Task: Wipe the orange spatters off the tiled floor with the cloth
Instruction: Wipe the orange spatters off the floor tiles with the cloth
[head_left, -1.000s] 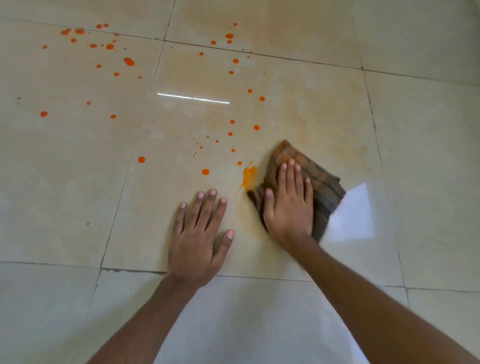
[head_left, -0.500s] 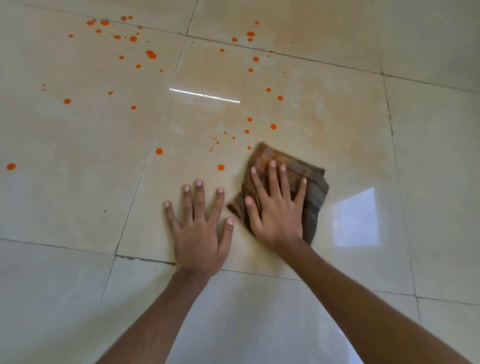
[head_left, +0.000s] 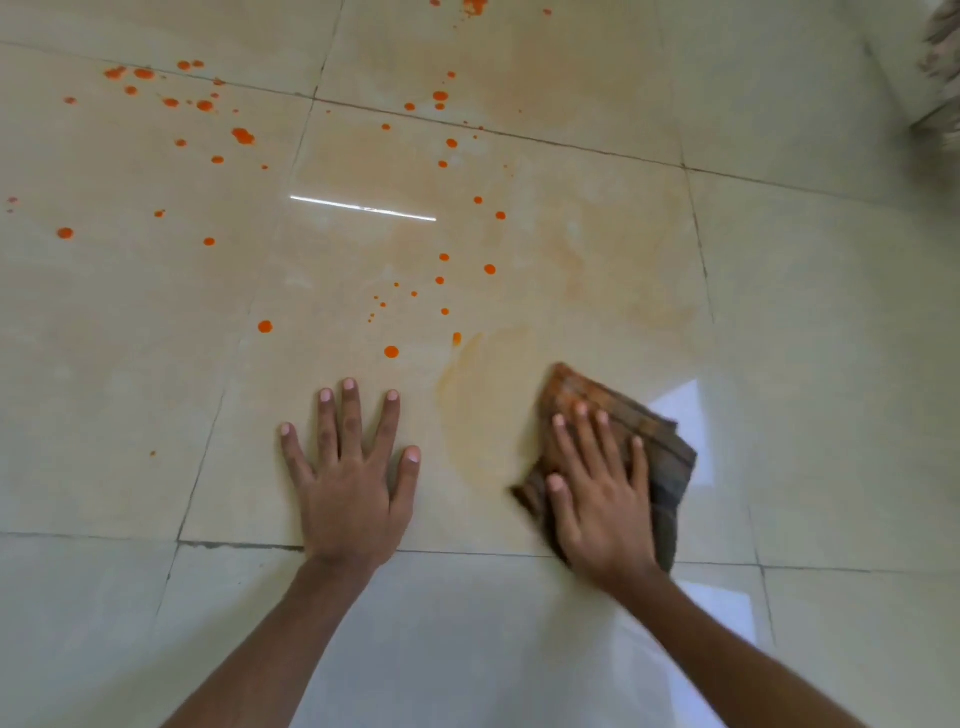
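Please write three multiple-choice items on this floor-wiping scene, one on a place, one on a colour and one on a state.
1. Where does the cloth lie relative to the left hand?
A. To its right
B. To its left
C. Under it

2. What colour are the spatters on the tiled floor?
A. Blue
B. Orange
C. Green

3. How is the right hand placed?
A. Lifted off the floor
B. Clenched in a fist beside the cloth
C. Pressed flat on the cloth, fingers spread

Answers:
1 A, since the cloth sits right of the left hand with a pale smear between them.
2 B, since the drops are bright orange.
3 C, since its palm and fingers cover the cloth.
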